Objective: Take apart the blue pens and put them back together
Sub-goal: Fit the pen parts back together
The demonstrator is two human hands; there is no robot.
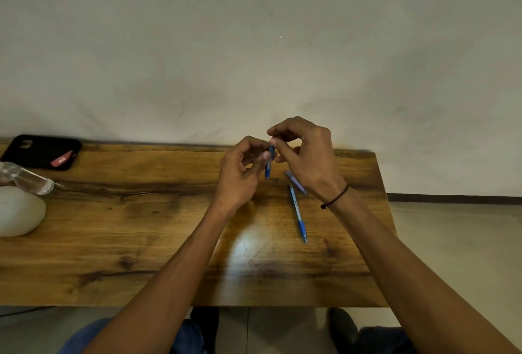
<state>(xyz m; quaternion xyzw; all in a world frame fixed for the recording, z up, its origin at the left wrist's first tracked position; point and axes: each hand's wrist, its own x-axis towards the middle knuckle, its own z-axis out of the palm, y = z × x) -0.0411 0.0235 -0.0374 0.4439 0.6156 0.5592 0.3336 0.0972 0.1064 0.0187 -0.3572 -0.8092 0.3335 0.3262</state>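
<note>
The wooden table (141,240) ran across the view against a pale wall, with a black phone case (42,151), a clear bottle (28,178) and a white rounded object (19,211) at its far left, well apart from the work. Both forearms reached in over the near edge and met above the table's right half. The left hand (240,173) and the right hand (308,156) were both closed on one blue pen (269,162), held nearly upright off the surface, tip down: the left pinched its lower part, the right fingertips gripped its top end. A second blue pen (298,214) lay whole on the table just below the right wrist, tip toward the person, and a pale purple piece (296,183) lay beside its far end, partly under the right hand. This looked like a twisting or pulling step on the held pen; whether it was coming apart or going together could not be told. The next move likely called for steady counter-rotation along the pen's axis, keeping small inner parts from dropping.
</note>
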